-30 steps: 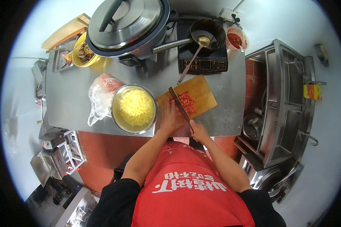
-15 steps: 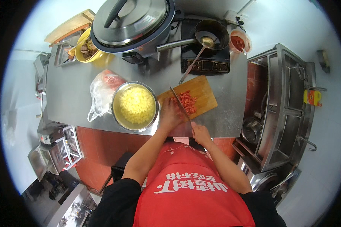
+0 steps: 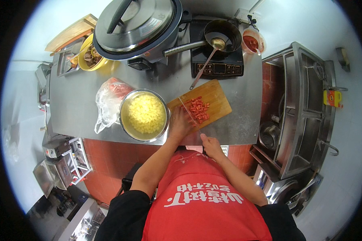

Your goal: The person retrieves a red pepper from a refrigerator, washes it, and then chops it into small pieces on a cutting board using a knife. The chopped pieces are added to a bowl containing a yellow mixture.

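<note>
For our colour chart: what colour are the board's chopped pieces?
The chopped pieces are red; best view: head.

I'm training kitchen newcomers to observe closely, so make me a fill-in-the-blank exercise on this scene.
1. The right hand grips the handle of a ____.
2. The chopped pieces on the board are coloured ____.
3. The contents of the bowl beside the left hand are coloured ____.
4. The ladle has its head in the ____.

Missing words: knife; red; yellow; pan.
</note>
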`<state>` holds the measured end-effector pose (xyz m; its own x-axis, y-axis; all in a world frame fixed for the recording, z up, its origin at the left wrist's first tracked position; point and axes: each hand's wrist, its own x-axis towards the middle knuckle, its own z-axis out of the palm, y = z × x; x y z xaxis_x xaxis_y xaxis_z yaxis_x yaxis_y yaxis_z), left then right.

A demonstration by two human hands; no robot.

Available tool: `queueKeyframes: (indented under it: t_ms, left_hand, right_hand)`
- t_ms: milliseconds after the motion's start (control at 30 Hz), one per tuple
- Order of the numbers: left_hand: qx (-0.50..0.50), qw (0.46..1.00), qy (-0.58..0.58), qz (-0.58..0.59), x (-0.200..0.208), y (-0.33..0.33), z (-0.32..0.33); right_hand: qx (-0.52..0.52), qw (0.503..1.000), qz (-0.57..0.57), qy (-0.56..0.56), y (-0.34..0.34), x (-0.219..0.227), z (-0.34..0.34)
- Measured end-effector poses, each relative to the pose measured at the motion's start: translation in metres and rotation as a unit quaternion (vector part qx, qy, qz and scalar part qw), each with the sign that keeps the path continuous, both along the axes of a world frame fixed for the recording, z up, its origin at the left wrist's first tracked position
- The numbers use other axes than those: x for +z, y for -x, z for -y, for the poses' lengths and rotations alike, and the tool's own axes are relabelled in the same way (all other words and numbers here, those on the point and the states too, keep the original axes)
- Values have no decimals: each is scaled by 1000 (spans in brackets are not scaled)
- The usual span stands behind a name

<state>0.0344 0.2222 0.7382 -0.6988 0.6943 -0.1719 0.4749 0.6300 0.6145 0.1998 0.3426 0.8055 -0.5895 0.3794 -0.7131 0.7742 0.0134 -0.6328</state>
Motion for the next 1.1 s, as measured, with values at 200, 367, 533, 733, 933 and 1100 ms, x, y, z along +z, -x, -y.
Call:
queueKeyframes:
  t_ms: [200, 367, 533, 733, 933, 1100]
  left_hand:
    - [10, 999, 11, 40, 1, -3, 1]
    - [0, 1000, -10, 3, -11, -7, 6]
    - [-6, 1000, -2, 0, -14, -5, 5]
    - [11, 998, -60, 35, -10, -4, 13]
    - [96, 989, -101, 58, 4, -9, 14]
    - [95, 986, -132, 28, -3, -5, 10]
  right_hand:
    - [29, 999, 1, -34, 5, -4, 6]
    - [13, 999, -21, -37, 11, -15, 7]
    - [7, 999, -33, 3, -1, -43, 3]
    - [-39, 998, -22, 43, -2, -34, -6]
    - [16, 1000, -17, -18, 2, 10, -7]
    - [38, 999, -4, -35, 1, 12, -1]
